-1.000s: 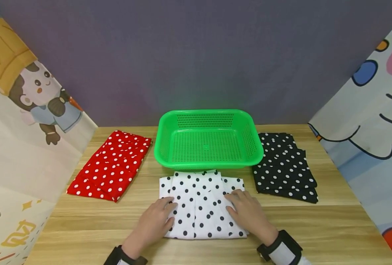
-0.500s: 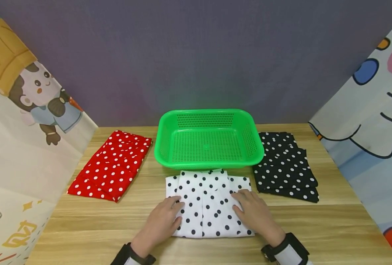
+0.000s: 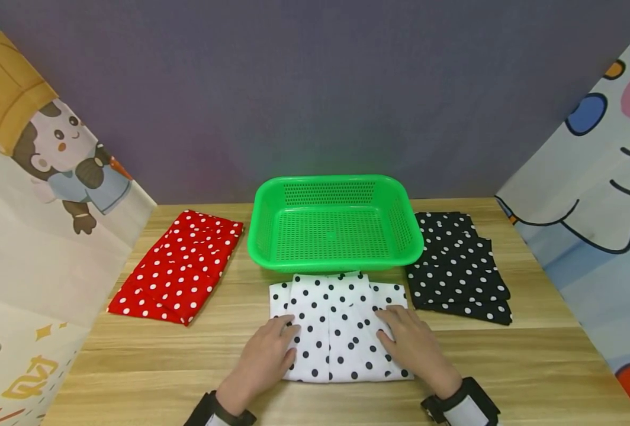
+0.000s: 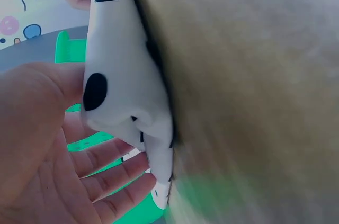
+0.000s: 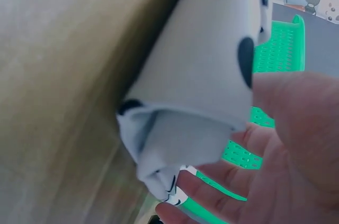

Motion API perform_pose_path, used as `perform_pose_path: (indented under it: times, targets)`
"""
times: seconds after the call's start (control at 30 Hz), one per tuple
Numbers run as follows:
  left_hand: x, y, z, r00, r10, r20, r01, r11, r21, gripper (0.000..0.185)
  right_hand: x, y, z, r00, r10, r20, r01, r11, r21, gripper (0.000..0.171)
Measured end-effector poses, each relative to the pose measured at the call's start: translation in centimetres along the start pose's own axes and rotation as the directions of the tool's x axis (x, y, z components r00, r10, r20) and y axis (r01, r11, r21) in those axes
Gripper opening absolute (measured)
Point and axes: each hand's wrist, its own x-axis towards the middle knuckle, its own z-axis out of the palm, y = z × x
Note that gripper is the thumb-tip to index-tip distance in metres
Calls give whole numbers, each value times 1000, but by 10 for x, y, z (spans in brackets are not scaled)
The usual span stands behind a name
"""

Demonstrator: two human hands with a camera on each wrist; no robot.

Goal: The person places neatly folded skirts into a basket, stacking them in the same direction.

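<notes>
A folded white cloth with black dots (image 3: 341, 337) lies flat on the table in front of the basket, its narrower top layer over a wider one. My left hand (image 3: 267, 352) rests at its left edge, fingertips and thumb on the fabric. At the right edge rests my right hand (image 3: 411, 340), its fingertips also on top of the cloth. In the left wrist view, spread fingers (image 4: 114, 173) run along the fold's side. The right wrist view shows the rolled end of the layers, with loosely extended fingers (image 5: 222, 181) beside it.
A green perforated basket (image 3: 331, 260) stands just behind the white cloth. To the left lies a folded red cloth with white dots (image 3: 182, 266); a folded black one with white dots (image 3: 459, 275) lies right of the basket. A grey wall (image 3: 325, 89) borders the wooden table (image 3: 134, 367).
Both hands have slid the white cloth a short way to the right, keeping their places at its edges. The basket and the other cloths have stayed put.
</notes>
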Motion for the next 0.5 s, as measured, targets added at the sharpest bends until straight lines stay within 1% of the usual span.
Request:
perform_pose_path:
  times: [0.1,0.2,0.3,0.37,0.5]
  targets:
    - [3,0,-2,999,12,-30,-12,1000,11,38,1,0,-1,1000,-8,0,8,1000,7,38]
    - [7,1,-3,997,23,-75,-21,999,29,39,2,1,-4,1000,-14,-4,14,1000,18,39]
    - [13,1,-4,994,22,-109,-16,999,48,39,4,1,-7,1000,4,-8,-3,999,36,42]
    - [16,2,-5,994,2,-113,4,999,53,39,5,1,-9,1000,27,-7,-27,998,49,44]
    - [23,4,-7,993,-64,-99,68,997,43,38,9,1,-12,997,73,-8,-73,996,48,49]
